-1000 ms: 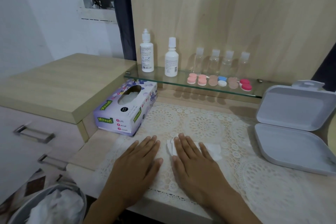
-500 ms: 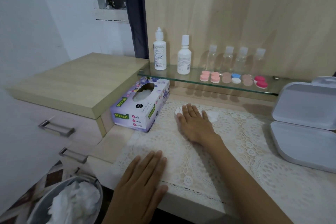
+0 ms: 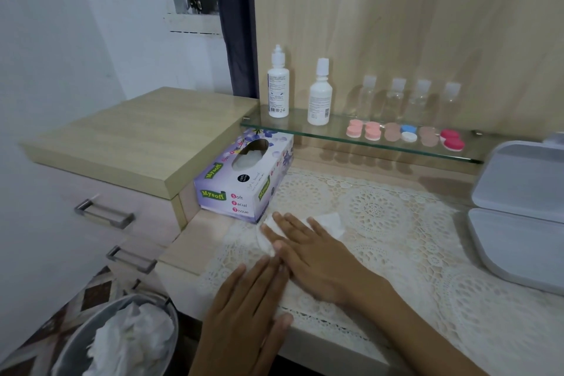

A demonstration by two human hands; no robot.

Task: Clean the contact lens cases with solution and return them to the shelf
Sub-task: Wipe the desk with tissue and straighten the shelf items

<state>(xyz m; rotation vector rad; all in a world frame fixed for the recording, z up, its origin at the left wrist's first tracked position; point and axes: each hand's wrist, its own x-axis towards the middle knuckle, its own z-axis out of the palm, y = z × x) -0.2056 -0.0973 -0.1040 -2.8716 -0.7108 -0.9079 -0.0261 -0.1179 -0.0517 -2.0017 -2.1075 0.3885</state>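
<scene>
Several contact lens cases [image 3: 406, 133] in pink, tan, blue-white and red lie in a row on the glass shelf [image 3: 335, 139]. Two white solution bottles [image 3: 319, 94] stand at the shelf's left end. My right hand [image 3: 308, 249] lies flat, fingers straight, pressing a white tissue [image 3: 331, 221] onto the lace mat [image 3: 396, 238]. My left hand [image 3: 247, 311] rests flat on the mat's front edge, its fingertips touching the right hand.
A purple tissue box [image 3: 244, 177] stands left of the mat. Several clear small bottles [image 3: 409, 98] line the shelf's back. An open grey plastic case [image 3: 518, 217] sits at the right. A bin with crumpled tissues [image 3: 122, 342] stands on the floor at lower left, beside drawers [image 3: 103, 214].
My right hand has slid the tissue back toward me and leftward, from near the shelf to beside the tissue box. The left hand stays flat at the front edge.
</scene>
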